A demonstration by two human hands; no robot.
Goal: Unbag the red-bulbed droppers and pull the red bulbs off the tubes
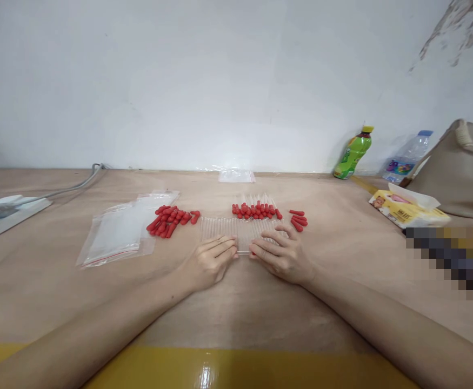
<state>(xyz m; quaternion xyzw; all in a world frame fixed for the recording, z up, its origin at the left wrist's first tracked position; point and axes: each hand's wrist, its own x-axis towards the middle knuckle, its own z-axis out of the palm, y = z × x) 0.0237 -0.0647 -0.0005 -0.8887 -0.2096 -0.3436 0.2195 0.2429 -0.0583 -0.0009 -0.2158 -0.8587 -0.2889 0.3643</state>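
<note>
A row of clear glass tubes lies side by side in front of both hands. My left hand is closed at the row's near left, its fingertips pinching what looks like a single clear tube lying crosswise between the hands. My right hand is closed at the near right, with a bit of a red rubber bulb showing at its fingertips, by the tube's right end. Behind the row are tubes fitted with red bulbs. A pile of loose red bulbs lies left, and several more bulbs lie right.
Clear zip bags lie at the left, with another bag by the wall. A power strip with a cable is far left. At the right stand a green bottle, a clear bottle, a tissue pack and a beige bag.
</note>
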